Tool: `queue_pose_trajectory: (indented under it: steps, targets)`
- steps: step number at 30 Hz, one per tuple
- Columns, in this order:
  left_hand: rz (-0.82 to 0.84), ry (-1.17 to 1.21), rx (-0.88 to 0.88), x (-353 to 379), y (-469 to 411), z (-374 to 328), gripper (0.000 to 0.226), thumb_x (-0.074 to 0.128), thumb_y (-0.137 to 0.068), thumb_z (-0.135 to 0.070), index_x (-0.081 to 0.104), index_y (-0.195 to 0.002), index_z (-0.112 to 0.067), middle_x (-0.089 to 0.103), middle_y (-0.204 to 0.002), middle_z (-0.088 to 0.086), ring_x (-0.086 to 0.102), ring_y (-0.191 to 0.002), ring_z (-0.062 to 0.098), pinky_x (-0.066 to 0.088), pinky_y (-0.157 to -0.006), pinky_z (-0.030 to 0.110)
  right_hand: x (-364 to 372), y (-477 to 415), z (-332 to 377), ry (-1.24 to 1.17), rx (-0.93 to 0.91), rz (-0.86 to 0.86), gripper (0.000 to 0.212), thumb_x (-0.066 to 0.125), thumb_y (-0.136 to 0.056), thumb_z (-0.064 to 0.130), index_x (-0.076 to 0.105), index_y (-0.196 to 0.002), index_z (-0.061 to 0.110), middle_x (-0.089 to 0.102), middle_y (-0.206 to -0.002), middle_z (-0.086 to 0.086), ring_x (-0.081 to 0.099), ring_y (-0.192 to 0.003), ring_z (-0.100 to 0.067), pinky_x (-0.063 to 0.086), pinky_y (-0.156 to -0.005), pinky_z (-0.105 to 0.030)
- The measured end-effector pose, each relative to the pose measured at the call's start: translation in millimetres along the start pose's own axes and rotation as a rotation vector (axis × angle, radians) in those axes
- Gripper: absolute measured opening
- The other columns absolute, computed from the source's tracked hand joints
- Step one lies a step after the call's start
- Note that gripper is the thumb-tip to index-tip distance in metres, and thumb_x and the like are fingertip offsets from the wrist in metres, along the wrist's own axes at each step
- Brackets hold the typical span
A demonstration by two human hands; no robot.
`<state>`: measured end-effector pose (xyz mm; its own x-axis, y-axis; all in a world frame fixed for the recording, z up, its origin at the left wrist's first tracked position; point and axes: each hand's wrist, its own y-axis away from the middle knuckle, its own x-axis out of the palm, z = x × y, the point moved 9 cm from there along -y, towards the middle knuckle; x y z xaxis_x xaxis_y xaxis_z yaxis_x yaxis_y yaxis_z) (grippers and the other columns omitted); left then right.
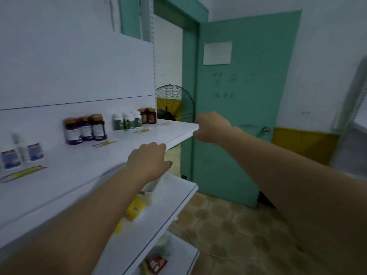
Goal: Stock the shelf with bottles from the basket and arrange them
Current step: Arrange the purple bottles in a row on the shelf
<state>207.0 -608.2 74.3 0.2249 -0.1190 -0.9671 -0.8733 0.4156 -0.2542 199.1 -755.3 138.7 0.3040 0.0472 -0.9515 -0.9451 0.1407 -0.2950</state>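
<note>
A white upper shelf (123,151) carries three dark purple bottles with amber caps (85,129), white-capped green-label bottles (128,121) and two amber bottles (148,115) at its far right. Small blue-label boxes and a clear bottle (21,153) stand at the left. My left hand (149,160) is at the shelf's front edge, fingers on top and thumb beneath, gripping it. My right hand (211,128) is curled by the shelf's right corner, touching the end; nothing shows in it. No basket is in view.
Yellow price tags (104,143) lie along the shelf front. A lower shelf (158,215) holds a yellow box (136,210) and a white container. An open teal door (242,108) stands to the right, with a floor fan (174,104) behind the shelf and tiled floor below.
</note>
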Motion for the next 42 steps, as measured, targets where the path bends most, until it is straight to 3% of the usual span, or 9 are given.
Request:
queue_pose_trajectory:
  steps: [9,17,20,22,25,27,30,36,42]
  targets:
    - [-0.042,0.110,0.248,46.1,-167.2,-107.0,0.036,0.052,-0.090,-0.042,0.051,-0.115,-0.016,0.056,-0.114,0.008,0.053,-0.102,0.027,0.037,-0.068,0.030,30.6,-82.0,-144.8,0.083,0.258,-0.015,0.035,0.052,-0.088,0.021,0.054,-0.121,0.011,0.057,-0.116,-0.010,0.055,-0.104,-0.030,0.041,-0.073,-0.030]
    - [-0.072,0.115,0.283,54.5,-285.5,-102.2,0.042,0.051,-0.091,-0.044,0.050,-0.121,-0.014,0.053,-0.121,0.009,0.050,-0.110,0.029,0.041,-0.077,0.034,46.8,-207.1,-162.4,0.092,0.233,-0.026,0.035,0.051,-0.089,0.021,0.053,-0.123,0.011,0.056,-0.118,-0.010,0.054,-0.107,-0.030,0.045,-0.078,-0.032]
    - [-0.087,0.074,0.203,57.1,-313.4,-61.0,0.048,0.049,-0.092,-0.045,0.047,-0.128,-0.013,0.051,-0.126,0.009,0.048,-0.115,0.029,0.043,-0.082,0.037,64.6,-265.5,-122.3,0.053,0.118,-0.022,0.031,0.051,-0.090,0.021,0.054,-0.118,0.010,0.056,-0.115,-0.010,0.054,-0.106,-0.030,0.046,-0.080,-0.033]
    - [-0.105,0.034,0.112,56.3,-322.9,-20.5,0.047,0.049,-0.092,-0.044,0.047,-0.127,-0.014,0.052,-0.125,0.009,0.049,-0.113,0.030,0.042,-0.080,0.037,71.8,-301.5,-80.2,0.021,0.001,-0.056,0.013,0.053,-0.089,0.023,0.054,-0.095,0.011,0.055,-0.100,-0.009,0.054,-0.093,-0.029,0.044,-0.073,-0.032]
    - [-0.103,-0.013,-0.085,58.2,-318.4,55.4,0.042,0.050,-0.091,-0.042,0.049,-0.123,-0.014,0.053,-0.120,0.010,0.051,-0.109,0.030,0.043,-0.078,0.037,87.0,-336.3,4.3,-0.033,-0.239,-0.050,0.018,0.052,-0.087,0.023,0.043,-0.072,0.016,0.050,-0.079,-0.006,0.051,-0.083,-0.029,0.040,-0.061,-0.032]
    - [-0.108,-0.021,-0.228,56.3,-305.7,106.4,0.038,0.051,-0.091,-0.040,0.052,-0.119,-0.014,0.054,-0.118,0.009,0.053,-0.107,0.028,0.043,-0.078,0.035,95.6,-348.6,59.9,-0.088,-0.394,-0.040,0.013,0.052,-0.088,0.022,0.055,-0.096,0.012,0.057,-0.093,-0.010,0.056,-0.093,-0.031,0.045,-0.066,-0.033]
    - [-0.120,-0.060,-0.420,41.7,-276.6,169.0,0.036,0.050,-0.092,-0.040,0.052,-0.118,-0.016,0.056,-0.115,0.007,0.055,-0.101,0.025,0.047,-0.079,0.035,101.8,-355.3,129.4,-0.182,-0.552,-0.019,0.035,0.052,-0.090,0.021,0.051,-0.124,0.010,0.058,-0.116,-0.011,0.055,-0.103,-0.028,0.049,-0.081,-0.034]
    - [-0.139,-0.142,-0.804,36.8,-189.7,256.9,0.034,0.048,-0.093,-0.043,0.052,-0.109,-0.014,0.055,-0.110,0.008,0.053,-0.096,0.024,0.048,-0.080,0.036,122.9,-342.2,239.4,-0.294,-0.821,0.055,0.036,0.049,-0.093,0.021,0.050,-0.127,0.010,0.055,-0.121,-0.012,0.054,-0.107,-0.028,0.047,-0.084,-0.035]
    - [0.011,-0.217,-1.015,70.3,-123.8,307.0,0.055,0.024,-0.098,-0.052,0.042,-0.130,-0.011,0.048,-0.128,0.011,0.047,-0.115,0.029,0.042,-0.091,0.036,161.0,-334.5,299.8,-0.366,-0.888,0.105,0.027,0.039,-0.098,0.023,0.049,-0.113,0.003,0.054,-0.114,-0.018,0.050,-0.095,-0.031,0.039,-0.073,-0.034]
